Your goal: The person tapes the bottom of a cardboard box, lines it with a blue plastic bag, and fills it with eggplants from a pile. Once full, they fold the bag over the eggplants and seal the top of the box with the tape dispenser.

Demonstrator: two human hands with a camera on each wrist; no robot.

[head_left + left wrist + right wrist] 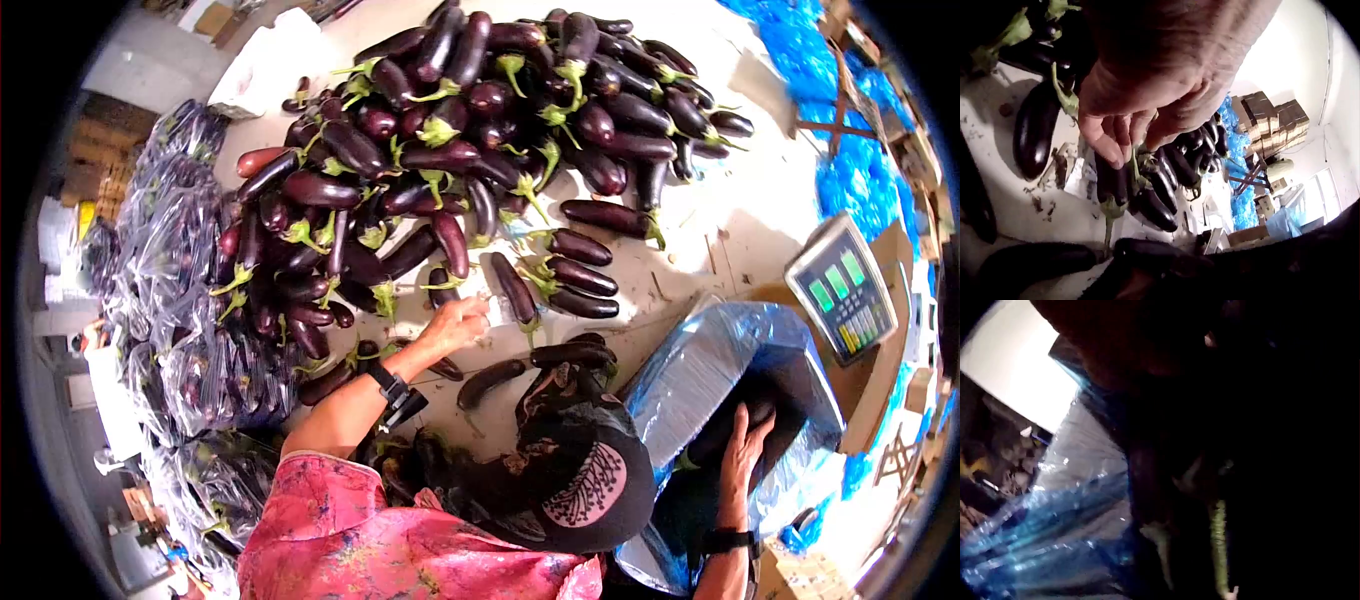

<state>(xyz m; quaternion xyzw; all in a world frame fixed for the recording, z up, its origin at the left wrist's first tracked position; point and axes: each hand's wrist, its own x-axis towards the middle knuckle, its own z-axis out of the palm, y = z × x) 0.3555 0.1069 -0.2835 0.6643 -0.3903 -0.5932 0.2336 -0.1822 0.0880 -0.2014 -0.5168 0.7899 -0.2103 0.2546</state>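
A big heap of dark purple eggplants (480, 120) with green stems lies on the pale floor. My left hand (455, 320) reaches to the heap's near edge. In the left wrist view its fingers (1113, 137) are loosely bent just above one eggplant (1113, 181), with nothing held between them. My right hand (745, 440) is inside a blue plastic bag (700, 360) lining a box, fingers laid fairly straight on the dark eggplants (715, 430) in it. The right wrist view is dark, showing only bag film (1079, 487) and a green stem (1219, 544).
A digital scale (845, 290) stands right of the bag. Clear bags packed with eggplants (180, 250) are stacked along the left. Blue sheeting (850, 170) covers the far right. Loose eggplants (490, 380) lie near my knees. Cardboard boxes (1272, 115) stand in the distance.
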